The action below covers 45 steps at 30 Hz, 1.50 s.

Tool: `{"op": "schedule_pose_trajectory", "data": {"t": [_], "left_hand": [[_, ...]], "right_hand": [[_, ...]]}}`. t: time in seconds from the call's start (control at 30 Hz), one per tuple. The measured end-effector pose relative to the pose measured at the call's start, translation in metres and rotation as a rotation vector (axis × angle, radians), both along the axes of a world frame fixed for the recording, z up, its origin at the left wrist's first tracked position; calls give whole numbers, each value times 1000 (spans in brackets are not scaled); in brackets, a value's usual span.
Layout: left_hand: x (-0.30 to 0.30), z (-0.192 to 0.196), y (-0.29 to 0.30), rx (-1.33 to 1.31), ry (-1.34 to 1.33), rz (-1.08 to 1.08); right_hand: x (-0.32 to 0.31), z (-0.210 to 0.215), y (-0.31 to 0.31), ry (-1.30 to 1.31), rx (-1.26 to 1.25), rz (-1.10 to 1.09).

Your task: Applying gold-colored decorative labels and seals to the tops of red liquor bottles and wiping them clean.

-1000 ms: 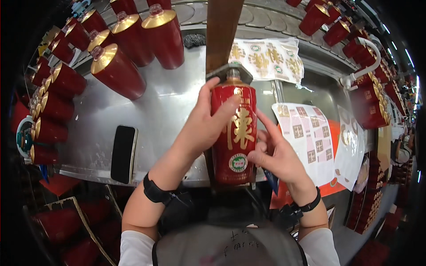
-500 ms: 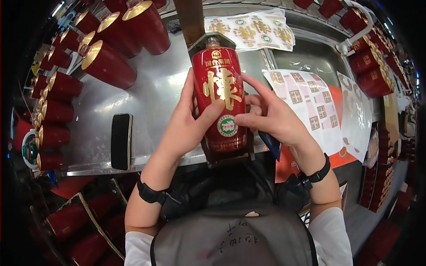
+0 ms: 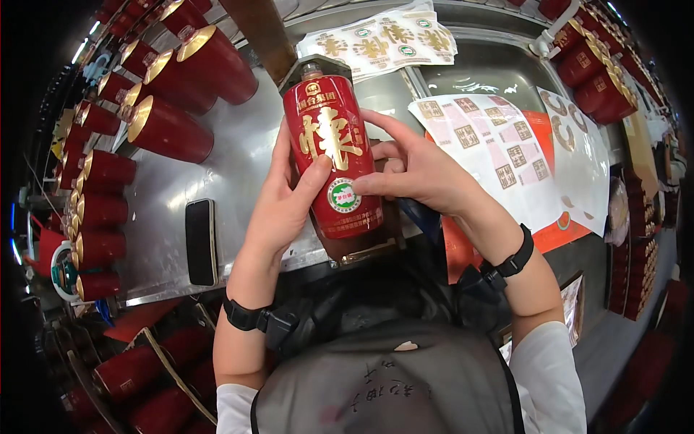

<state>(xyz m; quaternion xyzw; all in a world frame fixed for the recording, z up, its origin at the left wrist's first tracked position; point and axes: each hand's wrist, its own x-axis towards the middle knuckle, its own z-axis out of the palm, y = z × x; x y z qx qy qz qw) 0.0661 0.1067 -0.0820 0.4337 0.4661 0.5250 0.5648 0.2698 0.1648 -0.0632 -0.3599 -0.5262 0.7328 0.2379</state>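
A red bottle (image 3: 334, 217) with gold lettering and a round green-and-white emblem (image 3: 344, 195) lies face up in a dark cradle (image 3: 360, 253), its neck pointing away from me. My left hand (image 3: 283, 206) wraps the bottle's left side, thumb laid on the front just above the emblem. On the other side my right hand (image 3: 416, 173) rests against the bottle. One extended finger touches its right edge higher up, and the thumb presses at the emblem's upper right rim. The other right fingers are bent, and whether anything sits in them is hidden.
Several red bottles with gold shoulders (image 3: 170, 129) stand at the left on the metal table (image 3: 170, 249), near a black phone (image 3: 202, 242). Gold-lettered transfer sheets (image 3: 376, 43) lie behind the cradle. More printed sheets (image 3: 499, 155) rest at the right over an orange sheet (image 3: 455, 249), beside a sink (image 3: 484, 79).
The whole view has shifted and turned slightly, so bottle and hands appear farther left. Both hands keep about the same hold on the bottle.
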Motion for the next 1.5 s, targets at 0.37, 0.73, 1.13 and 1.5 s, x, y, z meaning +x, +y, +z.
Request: {"op": "schedule_pose_trajectory", "data": {"t": [0.37, 0.73, 1.13, 1.5], "left_hand": [[-4, 3, -1, 11, 20, 21], [2, 0, -6, 128, 387, -69], [7, -5, -4, 67, 234, -29], [8, -6, -5, 22, 110, -42]], "right_hand": [[-1, 0, 10, -7, 67, 32], [-23, 62, 45, -151, 771, 258], [-27, 75, 102, -576, 1232, -211], [11, 21, 61, -369, 615, -239]]}}
